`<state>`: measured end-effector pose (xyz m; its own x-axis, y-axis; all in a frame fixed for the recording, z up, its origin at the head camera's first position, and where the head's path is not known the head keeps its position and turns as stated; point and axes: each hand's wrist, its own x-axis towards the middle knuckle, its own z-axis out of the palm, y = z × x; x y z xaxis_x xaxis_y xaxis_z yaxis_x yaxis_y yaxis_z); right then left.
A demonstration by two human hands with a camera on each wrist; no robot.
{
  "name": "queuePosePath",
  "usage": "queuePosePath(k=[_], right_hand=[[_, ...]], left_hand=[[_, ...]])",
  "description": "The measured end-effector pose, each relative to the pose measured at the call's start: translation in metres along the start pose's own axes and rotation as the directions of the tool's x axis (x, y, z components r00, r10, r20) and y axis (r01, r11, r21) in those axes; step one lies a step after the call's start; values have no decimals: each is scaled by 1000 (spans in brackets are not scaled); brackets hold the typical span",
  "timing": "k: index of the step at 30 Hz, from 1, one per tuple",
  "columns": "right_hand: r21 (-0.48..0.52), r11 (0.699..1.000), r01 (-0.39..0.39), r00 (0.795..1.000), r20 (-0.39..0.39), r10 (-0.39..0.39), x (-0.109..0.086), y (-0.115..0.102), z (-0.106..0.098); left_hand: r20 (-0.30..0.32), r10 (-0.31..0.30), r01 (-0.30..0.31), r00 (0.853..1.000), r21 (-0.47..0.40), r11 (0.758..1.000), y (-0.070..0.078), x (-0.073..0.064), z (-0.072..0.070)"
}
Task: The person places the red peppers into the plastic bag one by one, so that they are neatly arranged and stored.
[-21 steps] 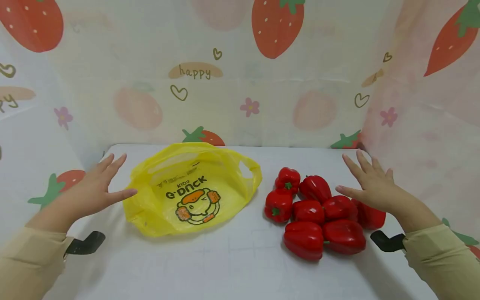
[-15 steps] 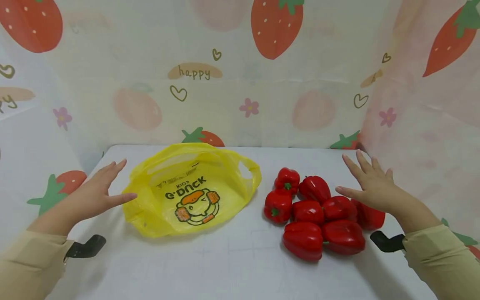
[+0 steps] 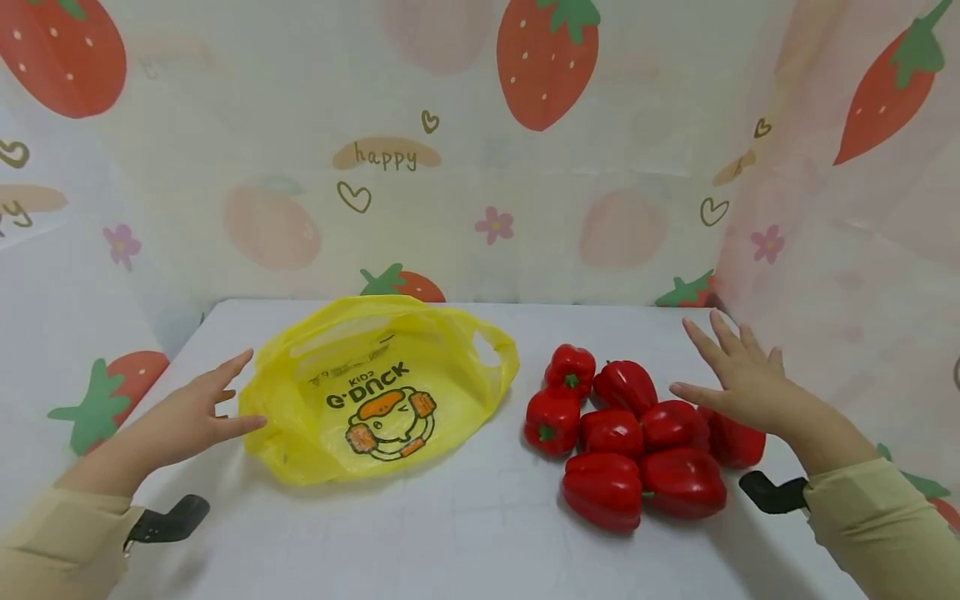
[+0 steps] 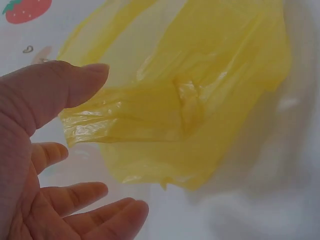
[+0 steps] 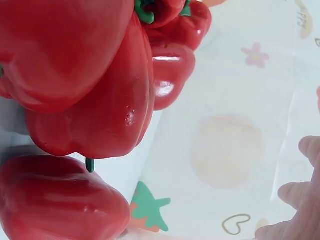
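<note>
A yellow plastic bag (image 3: 450,417) with a duck print lies on the white table, its mouth gaping toward the back. My left hand (image 3: 187,417) hovers at the bag's left side, thumb and fingers spread apart and holding nothing. In the left wrist view the thumb overlaps the edge of the bag (image 4: 225,110). Several red bell peppers (image 3: 611,432) with green stems lie clustered on the right. My right hand (image 3: 753,383) is held with spread fingers above the rightmost bell pepper (image 3: 738,442), empty. Bell peppers (image 5: 95,100) fill the left of the right wrist view.
The white table (image 3: 420,542) carries the bag and peppers. A strawberry-printed curtain (image 3: 450,217) stands behind it and along both sides. A black wrist mount (image 3: 168,521) sticks out from the left sleeve, another mount (image 3: 772,493) from the right.
My left hand has lowered slightly, its fingers drawing in toward the bag. The right hand keeps its pose over the peppers. The whole head view has shifted a little.
</note>
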<state>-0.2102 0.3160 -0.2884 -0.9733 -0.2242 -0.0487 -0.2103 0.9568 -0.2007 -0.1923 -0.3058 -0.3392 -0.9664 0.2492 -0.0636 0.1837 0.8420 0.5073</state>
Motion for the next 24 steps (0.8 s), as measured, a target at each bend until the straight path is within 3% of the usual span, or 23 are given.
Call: queuePosePath(k=[11,24], right_hand=[[8,1000,-5,1000,5,5,-2,0,3],[2,1000,2,1000,-1,-2,0,2,3]], left_hand=[[-1,-88,88,996,-20,996,-4,3,10],[-30,-141,137,990,-94,986,-2,8,14]])
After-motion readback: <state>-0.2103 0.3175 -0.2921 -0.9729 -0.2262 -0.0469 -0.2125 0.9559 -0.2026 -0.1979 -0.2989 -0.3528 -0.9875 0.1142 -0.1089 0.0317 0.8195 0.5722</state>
